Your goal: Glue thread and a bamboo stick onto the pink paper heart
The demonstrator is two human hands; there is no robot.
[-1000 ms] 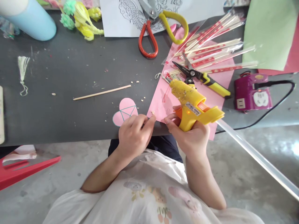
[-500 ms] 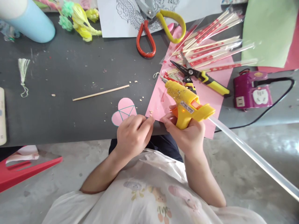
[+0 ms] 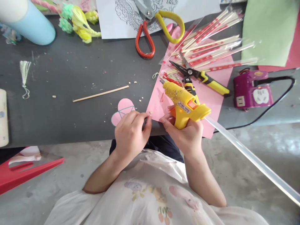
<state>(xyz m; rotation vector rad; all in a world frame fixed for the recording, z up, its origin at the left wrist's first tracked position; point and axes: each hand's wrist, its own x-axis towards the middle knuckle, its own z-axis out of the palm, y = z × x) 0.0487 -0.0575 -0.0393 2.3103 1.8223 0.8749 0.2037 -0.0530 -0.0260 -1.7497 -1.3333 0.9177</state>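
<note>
My right hand [image 3: 189, 137] is wrapped round the grip of a yellow hot glue gun [image 3: 183, 107], its nozzle toward the upper left. A long clear glue stick [image 3: 248, 156] sticks out of its back end. My left hand [image 3: 131, 129] is curled at the table's front edge, thumb and index tips together beside tiny wood bits [image 3: 150, 112]; what the fingertips hold, if anything, is too small to make out. Partly under that hand lies a pink paper heart [image 3: 125, 104] with green lines. A thin wooden stick [image 3: 100, 93] lies beyond it.
Black-and-yellow snips [image 3: 203, 79] and bagged red-patterned sticks [image 3: 206, 53] lie on pink paper [image 3: 157, 106]. Scissors [image 3: 145, 43] with red and yellow handles rest behind. A purple power adapter [image 3: 252, 89] with a black cable stands right. A pale tassel [image 3: 24, 76] lies left.
My left hand has shifted slightly left and its thumb has dropped away from the bent index finger, leaving a gap. The glue gun has moved slightly left in my right hand.
</note>
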